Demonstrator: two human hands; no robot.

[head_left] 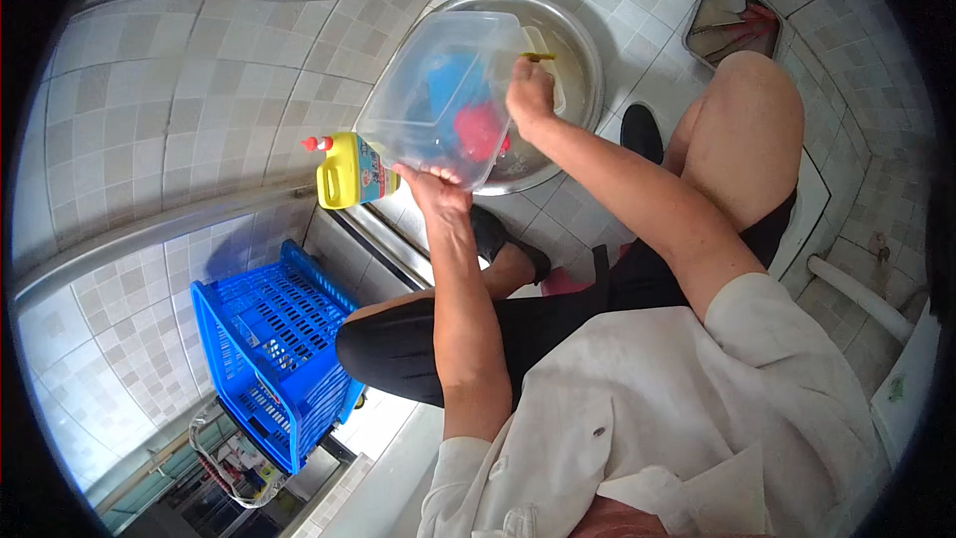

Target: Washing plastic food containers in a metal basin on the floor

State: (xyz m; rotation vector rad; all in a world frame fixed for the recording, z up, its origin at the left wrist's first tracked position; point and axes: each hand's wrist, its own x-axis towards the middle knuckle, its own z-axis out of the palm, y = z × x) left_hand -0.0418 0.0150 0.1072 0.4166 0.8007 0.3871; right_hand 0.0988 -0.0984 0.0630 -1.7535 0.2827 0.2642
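A translucent plastic box is tilted over a round metal basin on the floor. My left hand is closed on the box's near edge. At the box's right rim, my right hand is closed, with a small yellow-green piece sticking out by its fingers; its kind is unclear. A blue shape and a pink shape show blurred through the box wall. Behind the box, a pale object lies partly hidden in the basin.
A yellow detergent jug with a red cap stands left of my left hand. Lower left is a blue slatted plastic basket. A dark-rimmed bin with something reddish inside stands at the upper right. A pipe runs along the right.
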